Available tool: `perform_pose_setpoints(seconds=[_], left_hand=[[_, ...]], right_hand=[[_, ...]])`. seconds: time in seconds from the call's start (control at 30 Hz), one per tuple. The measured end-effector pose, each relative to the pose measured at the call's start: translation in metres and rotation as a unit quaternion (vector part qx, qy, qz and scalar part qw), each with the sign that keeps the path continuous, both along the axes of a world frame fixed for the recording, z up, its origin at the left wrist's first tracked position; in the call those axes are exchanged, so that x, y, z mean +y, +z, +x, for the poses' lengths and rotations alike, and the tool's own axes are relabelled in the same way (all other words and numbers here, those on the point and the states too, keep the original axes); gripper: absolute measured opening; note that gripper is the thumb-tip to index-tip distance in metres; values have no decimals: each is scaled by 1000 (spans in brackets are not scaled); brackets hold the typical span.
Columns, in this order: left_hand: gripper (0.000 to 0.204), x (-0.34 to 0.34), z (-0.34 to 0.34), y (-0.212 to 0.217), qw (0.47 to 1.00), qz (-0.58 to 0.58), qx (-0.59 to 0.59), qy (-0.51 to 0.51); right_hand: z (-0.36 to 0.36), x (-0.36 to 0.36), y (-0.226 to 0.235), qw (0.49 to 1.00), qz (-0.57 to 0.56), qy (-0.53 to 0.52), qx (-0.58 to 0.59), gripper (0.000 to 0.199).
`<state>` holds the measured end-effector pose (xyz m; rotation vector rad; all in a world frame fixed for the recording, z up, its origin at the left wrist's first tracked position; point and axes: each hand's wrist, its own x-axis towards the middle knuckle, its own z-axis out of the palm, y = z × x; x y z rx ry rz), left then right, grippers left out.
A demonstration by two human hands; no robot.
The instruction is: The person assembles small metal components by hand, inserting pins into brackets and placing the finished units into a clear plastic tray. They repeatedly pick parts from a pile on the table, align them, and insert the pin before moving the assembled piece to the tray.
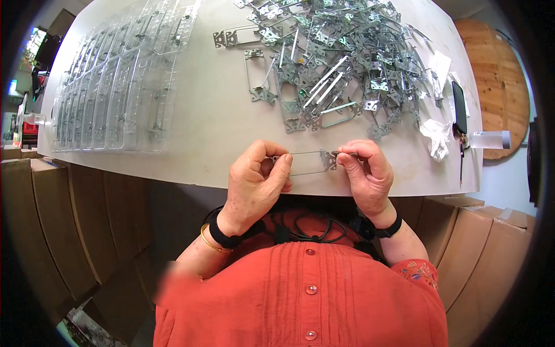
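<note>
Between my two hands, just above the table's front edge, is a thin metal wire frame bracket (310, 172) with flat punched plates at its ends. My left hand (259, 178) pinches its left end between thumb and fingers, which hide the plate there. The right end is pinched by my right hand (367, 172), with part of the punched plate showing beside the thumb. A large heap of similar metal brackets (347, 63) lies beyond my hands. Two loose brackets, one upright (258, 92) and one lying crosswise (238, 37), rest at the heap's left side.
Clear plastic compartment trays (118, 81) holding metal parts cover the table's left. Along the right edge lie crumpled white tissue (436, 139) and a dark phone-like object (459, 107). Cardboard boxes stand below left (63, 220) and right (480, 248); a round wooden board (494, 87) is beyond.
</note>
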<state>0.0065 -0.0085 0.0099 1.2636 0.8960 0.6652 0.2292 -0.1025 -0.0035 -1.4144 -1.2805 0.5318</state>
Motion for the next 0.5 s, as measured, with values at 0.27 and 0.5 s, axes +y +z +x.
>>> perform_pose_setpoints(seconds=[0.27, 0.5], left_hand=[[14, 0, -1, -4, 1000, 5, 4, -1], [14, 0, -1, -3, 1000, 8, 7, -1]], right_hand=[[-1, 0, 2, 1000, -6, -5, -12, 16], [0, 0, 2, 1000, 0, -3, -29, 16]])
